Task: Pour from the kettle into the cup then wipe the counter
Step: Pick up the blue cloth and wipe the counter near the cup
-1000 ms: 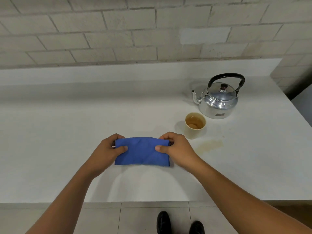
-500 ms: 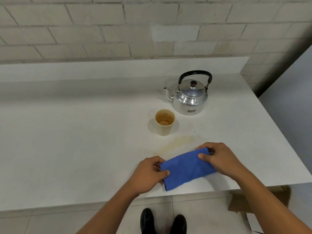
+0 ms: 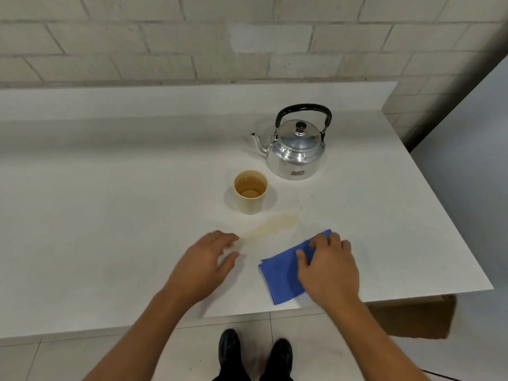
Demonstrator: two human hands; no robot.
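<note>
Kettle [image 3: 298, 149] set down, cup [image 3: 250, 192] filled: wiping in hand. Right hand [image 3: 327, 270] lies flat on cloth [image 3: 283, 270], grip unclosed; left hand [image 3: 203, 264] open, empty. Next: sweep over spill [image 3: 275, 225].

2 bare forearms, no sleeves; black shoes [image 3: 229, 349], dark trousers

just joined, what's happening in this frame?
A person stands at a white counter. The right hand presses flat on a folded blue cloth; the left hand hovers open beside it, holding nothing. A tan spill lies unwiped just beyond the cloth. The cup holds brownish liquid, and the kettle stands upright behind it, so pouring looks done.
</note>
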